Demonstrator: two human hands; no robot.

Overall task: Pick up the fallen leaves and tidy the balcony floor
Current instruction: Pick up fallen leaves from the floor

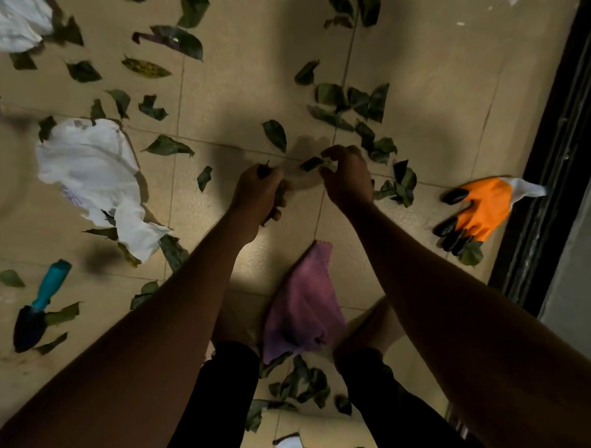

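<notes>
— What have your hands got hold of?

— My left hand (258, 195) is closed in a fist round a bunch of leaves (280, 193); leaf tips poke out at the far and near ends of the grip. My right hand (347, 178) is just to its right, low over the floor (225, 95), fingers bent, thumb and fingertips pinching a single leaf (311, 164).

— Is that leaf off the tiles?

— I cannot tell. It sits over a tile joint, between my two hands.

— And the other leaves?

— The scattered leaves (274, 135) lie all over the floor. There is one just beyond my hands, a thick cluster (353, 104) far right of them, and more across the far left. A small heap (307, 387) lies near me, between my legs.

— What else is down there?

— A crumpled white plastic bag (90, 167) lies left of my left hand, with leaves at its edges. A second white bag (15, 11) is at the far left corner. A trowel (43, 297) with a teal handle lies near left, a leaf touching its dark blade. A purple cloth (304, 305) lies between my forearms, nearer to me than the hands. On the right, beside the dark door frame (560, 167), an orange glove (481, 211) lies flat, its black fingertips resting on a leaf.
</notes>
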